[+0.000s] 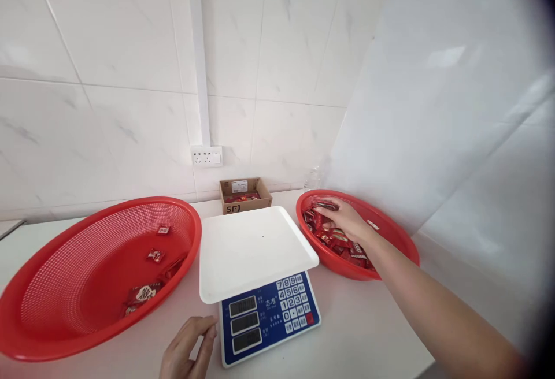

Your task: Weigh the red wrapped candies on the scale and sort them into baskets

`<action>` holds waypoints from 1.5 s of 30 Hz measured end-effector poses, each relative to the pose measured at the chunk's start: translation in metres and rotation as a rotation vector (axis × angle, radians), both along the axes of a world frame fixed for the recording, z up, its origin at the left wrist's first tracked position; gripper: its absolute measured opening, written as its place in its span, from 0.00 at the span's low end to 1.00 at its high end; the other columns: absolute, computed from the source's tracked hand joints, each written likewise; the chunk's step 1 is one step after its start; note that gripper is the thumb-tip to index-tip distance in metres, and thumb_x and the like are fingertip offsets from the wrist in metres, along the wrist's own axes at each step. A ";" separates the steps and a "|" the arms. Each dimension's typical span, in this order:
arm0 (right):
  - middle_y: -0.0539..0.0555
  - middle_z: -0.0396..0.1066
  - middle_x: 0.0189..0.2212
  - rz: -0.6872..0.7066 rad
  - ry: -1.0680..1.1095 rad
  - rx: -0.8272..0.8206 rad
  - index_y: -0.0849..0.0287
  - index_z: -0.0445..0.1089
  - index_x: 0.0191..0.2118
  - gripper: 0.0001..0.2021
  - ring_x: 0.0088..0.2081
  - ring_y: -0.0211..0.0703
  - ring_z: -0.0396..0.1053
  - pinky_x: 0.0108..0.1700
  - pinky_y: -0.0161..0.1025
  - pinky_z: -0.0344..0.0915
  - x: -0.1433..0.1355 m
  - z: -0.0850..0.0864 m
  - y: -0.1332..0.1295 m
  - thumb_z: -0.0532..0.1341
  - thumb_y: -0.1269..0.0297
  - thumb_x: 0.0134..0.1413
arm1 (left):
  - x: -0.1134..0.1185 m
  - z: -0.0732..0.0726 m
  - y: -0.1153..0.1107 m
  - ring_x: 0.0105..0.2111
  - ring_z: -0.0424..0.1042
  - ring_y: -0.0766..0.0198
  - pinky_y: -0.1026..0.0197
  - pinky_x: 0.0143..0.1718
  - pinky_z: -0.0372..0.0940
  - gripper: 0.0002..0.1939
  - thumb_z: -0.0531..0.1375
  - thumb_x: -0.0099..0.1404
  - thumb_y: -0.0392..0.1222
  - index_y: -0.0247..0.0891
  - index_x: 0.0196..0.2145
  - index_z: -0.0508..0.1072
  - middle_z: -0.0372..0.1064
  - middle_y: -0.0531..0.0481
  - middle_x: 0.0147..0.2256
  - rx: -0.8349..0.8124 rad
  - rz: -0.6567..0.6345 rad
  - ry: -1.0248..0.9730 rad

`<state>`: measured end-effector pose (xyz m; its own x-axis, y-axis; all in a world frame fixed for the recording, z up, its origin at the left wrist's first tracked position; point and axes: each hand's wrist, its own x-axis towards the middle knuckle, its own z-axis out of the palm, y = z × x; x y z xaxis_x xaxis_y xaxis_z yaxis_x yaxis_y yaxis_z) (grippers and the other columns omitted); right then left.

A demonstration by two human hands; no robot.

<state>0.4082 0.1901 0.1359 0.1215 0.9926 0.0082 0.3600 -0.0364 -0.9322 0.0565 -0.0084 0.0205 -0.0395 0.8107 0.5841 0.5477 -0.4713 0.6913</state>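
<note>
My right hand [344, 217] reaches into the right red basket [401, 243], its fingers curled round a small red wrapped packet [327, 205] at the top of the pile. Under and beside it lie several more red wrapped packets [338, 237]. My left hand [188, 347] is by the lower left corner of the digital scale [271, 318]. Its thumb and forefinger tips come together, and nothing shows between them. On top of the scale, the white weighing pan [255, 249] bears no packets. The scale's displays are too dim to read.
A large red basket [104, 263] on the left contains a few red packets [145, 293]. Behind the pan stands a small cardboard box [245, 203] with red packets inside. A clear container [313, 178] is near the wall. A socket [207, 156] is mounted on the tiled wall.
</note>
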 end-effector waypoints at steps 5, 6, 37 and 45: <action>0.54 0.73 0.35 0.335 0.223 -0.095 0.58 0.67 0.45 0.18 0.26 0.39 0.71 0.29 0.39 0.73 -0.084 0.001 -0.012 0.66 0.65 0.46 | 0.004 0.001 -0.003 0.27 0.74 0.63 0.66 0.27 0.69 0.07 0.55 0.64 0.39 0.42 0.37 0.73 0.73 0.50 0.27 -0.065 -0.001 -0.009; 0.55 0.73 0.36 0.381 0.243 -0.115 0.58 0.67 0.45 0.18 0.28 0.39 0.72 0.31 0.39 0.74 -0.098 -0.001 -0.014 0.66 0.65 0.46 | 0.004 0.001 -0.004 0.27 0.73 0.63 0.65 0.28 0.69 0.07 0.55 0.65 0.39 0.42 0.37 0.73 0.73 0.50 0.27 -0.074 0.001 -0.012; 0.57 0.47 0.65 0.740 -0.796 0.271 0.50 0.63 0.58 0.27 0.66 0.60 0.37 0.61 0.64 0.37 -0.147 -0.024 -0.048 0.57 0.47 0.54 | 0.010 0.002 -0.008 0.27 0.72 0.67 0.69 0.29 0.67 0.07 0.55 0.64 0.34 0.39 0.37 0.72 0.71 0.51 0.27 -0.054 -0.033 -0.001; 0.56 0.39 0.67 0.942 -0.881 0.207 0.48 0.55 0.62 0.31 0.66 0.59 0.31 0.62 0.62 0.32 -0.163 -0.032 -0.047 0.54 0.44 0.55 | 0.006 0.001 -0.004 0.27 0.74 0.67 0.70 0.28 0.68 0.07 0.56 0.64 0.36 0.41 0.38 0.73 0.73 0.53 0.28 -0.016 -0.048 0.022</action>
<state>0.2455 0.1430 0.1039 -0.7395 0.6641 -0.1103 0.6576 0.6775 -0.3294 0.0621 -0.0126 0.0212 0.0123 0.8206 0.5714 0.5396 -0.4865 0.6871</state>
